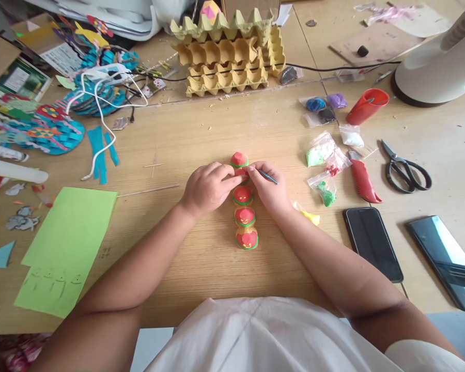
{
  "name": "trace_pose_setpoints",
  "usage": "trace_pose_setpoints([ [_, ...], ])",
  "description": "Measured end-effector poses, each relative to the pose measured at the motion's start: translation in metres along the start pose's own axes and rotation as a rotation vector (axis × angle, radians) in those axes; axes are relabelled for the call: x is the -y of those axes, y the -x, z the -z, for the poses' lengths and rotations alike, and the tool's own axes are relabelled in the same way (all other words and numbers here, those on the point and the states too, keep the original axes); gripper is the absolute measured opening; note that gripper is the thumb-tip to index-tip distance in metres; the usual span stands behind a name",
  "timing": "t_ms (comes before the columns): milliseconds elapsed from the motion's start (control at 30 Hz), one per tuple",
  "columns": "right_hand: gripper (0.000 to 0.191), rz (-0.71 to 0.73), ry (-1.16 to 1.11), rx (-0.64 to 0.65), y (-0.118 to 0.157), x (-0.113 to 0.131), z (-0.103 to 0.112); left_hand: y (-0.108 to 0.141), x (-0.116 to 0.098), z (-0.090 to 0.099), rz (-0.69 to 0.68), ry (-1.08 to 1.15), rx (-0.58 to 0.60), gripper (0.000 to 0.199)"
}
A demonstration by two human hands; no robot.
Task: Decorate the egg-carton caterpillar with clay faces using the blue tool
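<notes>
A row of egg-carton cups [245, 217] with red tops and green rims stands upright on the table in front of me, running away from me. The nearer ones carry small yellow eyes and mouths. Fingers of my left hand [209, 188] press on the second cup from the far end, from its left side. From the right, my right hand [269, 188] holds a thin blue tool [268, 176], its fingertips pinched close at the same cup. That cup is mostly hidden by my fingers. The farthest cup [239, 159] shows a plain red top.
Egg cartons [228, 57] are stacked at the back. Bags of coloured clay [321, 150], a red cup [368, 106], a red cutter [363, 181], scissors [406, 170] and two phones [374, 243] lie at right. Green paper [67, 243], a white cable [101, 150] and woven blue pieces [42, 129] are at left.
</notes>
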State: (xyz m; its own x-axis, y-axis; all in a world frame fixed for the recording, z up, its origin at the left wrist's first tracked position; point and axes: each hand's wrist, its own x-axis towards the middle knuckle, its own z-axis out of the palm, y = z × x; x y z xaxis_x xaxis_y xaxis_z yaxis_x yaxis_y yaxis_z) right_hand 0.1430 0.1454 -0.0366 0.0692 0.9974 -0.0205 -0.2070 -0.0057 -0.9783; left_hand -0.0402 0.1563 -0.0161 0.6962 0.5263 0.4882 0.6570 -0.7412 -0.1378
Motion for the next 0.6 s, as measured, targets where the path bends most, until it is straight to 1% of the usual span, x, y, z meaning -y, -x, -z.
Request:
trace_pose_setpoints([
  [67,0.015,-0.001,0.001,-0.003,0.000,0.001,0.000,-0.001,0.001,0.000,0.032,0.050,-0.011,0.027],
  [200,0.015,-0.002,0.051,-0.016,0.000,0.001,0.001,0.002,0.003,0.002,0.165,0.167,-0.042,0.032],
  [267,0.016,-0.008,0.053,-0.022,0.000,0.001,0.002,0.005,0.002,0.005,0.230,0.204,-0.047,0.031],
  [367,0.015,0.020,0.017,-0.072,0.001,0.003,0.002,0.011,-0.003,0.012,0.338,0.255,-0.045,0.028],
  [433,0.014,0.069,-0.004,-0.096,0.002,0.008,0.002,0.014,-0.010,0.020,0.416,0.316,-0.050,0.026],
  [500,0.014,0.107,-0.004,-0.086,0.004,0.016,0.002,0.016,-0.018,0.029,0.473,0.390,-0.035,0.025],
  [600,0.016,0.096,0.032,-0.041,0.009,0.035,0.001,0.019,-0.028,0.040,0.513,0.445,0.004,0.023],
])
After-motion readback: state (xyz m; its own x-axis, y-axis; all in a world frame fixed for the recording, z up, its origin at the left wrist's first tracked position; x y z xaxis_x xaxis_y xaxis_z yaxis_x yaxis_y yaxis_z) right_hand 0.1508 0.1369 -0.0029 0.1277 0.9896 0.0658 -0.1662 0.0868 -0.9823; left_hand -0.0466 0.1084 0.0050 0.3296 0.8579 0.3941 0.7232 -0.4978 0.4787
